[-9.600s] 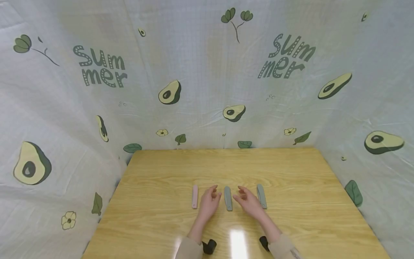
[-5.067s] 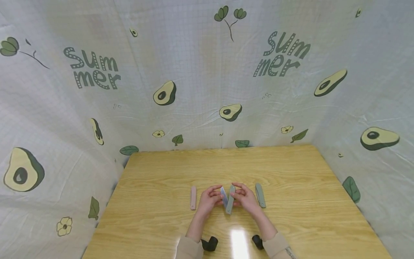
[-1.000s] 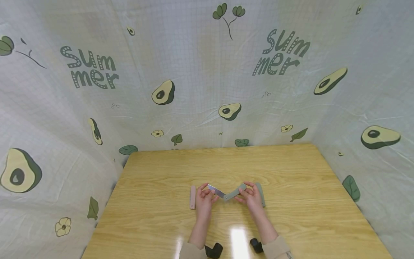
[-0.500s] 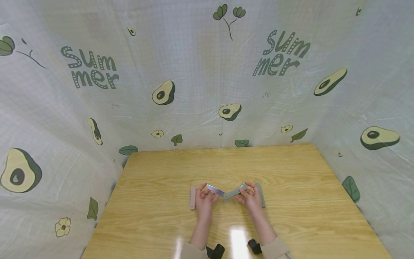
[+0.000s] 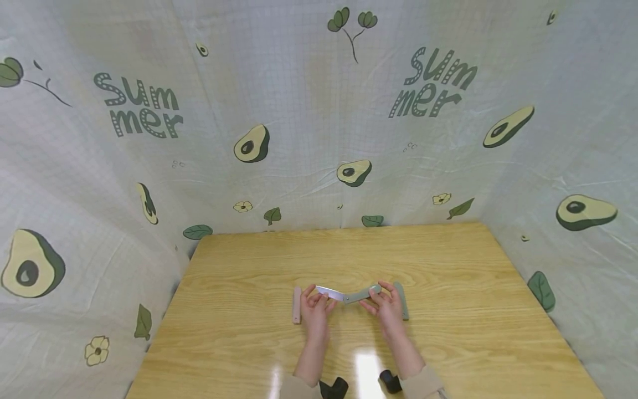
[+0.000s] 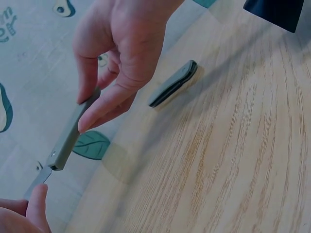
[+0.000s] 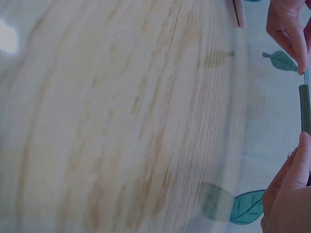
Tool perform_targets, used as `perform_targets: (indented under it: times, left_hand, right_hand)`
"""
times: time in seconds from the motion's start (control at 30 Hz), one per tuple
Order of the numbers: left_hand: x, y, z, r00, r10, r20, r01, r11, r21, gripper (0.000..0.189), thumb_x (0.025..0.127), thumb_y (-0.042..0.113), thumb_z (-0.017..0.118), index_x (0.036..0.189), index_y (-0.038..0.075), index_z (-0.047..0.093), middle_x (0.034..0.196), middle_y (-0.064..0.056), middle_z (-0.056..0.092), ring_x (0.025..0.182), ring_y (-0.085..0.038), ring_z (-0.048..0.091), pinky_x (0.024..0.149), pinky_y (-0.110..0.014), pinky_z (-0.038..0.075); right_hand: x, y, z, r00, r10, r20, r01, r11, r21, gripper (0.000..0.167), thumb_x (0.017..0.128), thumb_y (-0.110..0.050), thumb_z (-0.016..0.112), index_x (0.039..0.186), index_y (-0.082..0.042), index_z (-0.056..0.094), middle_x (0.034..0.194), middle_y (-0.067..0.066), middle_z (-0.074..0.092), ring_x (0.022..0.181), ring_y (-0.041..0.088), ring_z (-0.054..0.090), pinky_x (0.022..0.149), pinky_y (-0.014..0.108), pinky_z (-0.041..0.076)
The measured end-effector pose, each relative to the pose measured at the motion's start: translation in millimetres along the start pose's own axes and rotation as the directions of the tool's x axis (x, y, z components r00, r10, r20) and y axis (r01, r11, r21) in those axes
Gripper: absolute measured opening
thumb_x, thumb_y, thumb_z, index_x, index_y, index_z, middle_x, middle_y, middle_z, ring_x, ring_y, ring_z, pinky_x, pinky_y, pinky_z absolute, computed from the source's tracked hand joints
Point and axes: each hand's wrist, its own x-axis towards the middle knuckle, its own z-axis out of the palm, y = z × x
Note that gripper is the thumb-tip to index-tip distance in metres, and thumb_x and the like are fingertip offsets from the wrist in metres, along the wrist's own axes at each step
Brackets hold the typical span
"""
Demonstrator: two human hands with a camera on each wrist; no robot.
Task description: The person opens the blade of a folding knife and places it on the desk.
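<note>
Between both hands is a folding knife, raised over the table, its blade swung out of the handle at a wide angle. My left hand [image 5: 315, 317] pinches the shiny blade [image 5: 330, 293] between thumb and fingers. The grey-green handle [image 5: 360, 295] is gripped near its end by my right hand [image 5: 391, 311]. In the left wrist view the handle [image 6: 68, 138] runs down from the right hand's fingertips to the pivot, and the left thumb presses the blade [image 6: 39, 181]. The right wrist view catches only part of the handle [image 7: 305, 107] at its edge.
A folded pink knife [image 5: 297, 306] lies left of my left hand. Right of my right hand lies another folded grey-green knife [image 5: 402, 302], partly hidden by the fingers. Both are on the wooden table [image 5: 239, 343]. A printed curtain [image 5: 309, 100] stands around the table's back and sides.
Earlier the knife lay folded on the table between the hands. Both hands picked it up and swung the blade out; over the last second its angle has widened further, left hand moving slightly left.
</note>
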Motion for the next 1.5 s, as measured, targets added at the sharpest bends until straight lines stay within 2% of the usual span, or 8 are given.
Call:
perform_targets:
  times: [0.3,0.6,0.87,1.17,1.5]
  left_hand:
    - [-1.2,-2.4,2.9,0.999,-0.014,-0.036,0.013,0.999,-0.036,0.045,0.091,-0.013,0.051,0.131,-0.012,0.030,0.095,-0.011,0.045,0.087,-0.020,0.061,0.085,-0.036,0.059]
    - [-3.9,-3.6,4.4,0.999,-0.029,-0.040,0.027,0.999,-0.044,0.044,0.093,-0.011,0.049,0.131,-0.010,0.026,0.100,-0.014,0.039,0.097,-0.026,0.054,0.093,-0.042,0.055]
    - [-3.6,-6.3,5.2,0.998,-0.024,-0.060,0.019,0.997,-0.071,0.043,0.094,-0.012,0.047,0.130,-0.010,0.025,0.100,-0.013,0.037,0.093,-0.022,0.054,0.089,-0.035,0.058]
    - [-5.5,-7.7,6.1,0.998,-0.022,-0.057,0.016,0.995,-0.102,0.042,0.095,-0.012,0.044,0.130,-0.010,0.021,0.103,-0.014,0.035,0.102,-0.031,0.054,0.096,-0.039,0.053]
    - [-4.3,-7.6,8.6,0.995,-0.033,-0.093,0.020,0.991,-0.134,0.043,0.094,-0.013,0.045,0.130,-0.009,0.021,0.102,-0.013,0.037,0.097,-0.025,0.055,0.093,-0.035,0.055]
  right_hand:
    - [-1.1,-0.5,0.8,1.000,0.007,-0.001,-0.007,0.999,0.034,0.041,0.100,0.000,0.049,0.133,-0.001,0.025,0.098,0.002,0.052,0.088,0.013,0.062,0.091,0.036,0.057]
    - [-0.7,2.4,2.0,0.999,0.002,-0.038,0.002,0.995,0.096,0.036,0.099,0.004,0.048,0.129,0.000,0.028,0.094,0.003,0.051,0.086,0.014,0.062,0.089,0.038,0.058]
    - [1.0,7.6,2.2,0.999,-0.002,-0.053,0.009,0.993,0.116,0.042,0.100,0.002,0.048,0.134,0.001,0.024,0.100,0.007,0.050,0.089,0.017,0.062,0.092,0.040,0.056]
    - [-0.2,7.2,6.2,0.996,0.015,-0.089,0.000,0.986,0.167,0.035,0.100,0.005,0.045,0.129,0.001,0.027,0.098,0.005,0.049,0.087,0.015,0.062,0.090,0.039,0.057]
    - [-0.8,7.0,7.5,0.996,0.021,-0.092,-0.006,0.986,0.165,0.034,0.100,0.003,0.044,0.129,0.000,0.027,0.102,0.006,0.048,0.088,0.014,0.060,0.092,0.038,0.056]
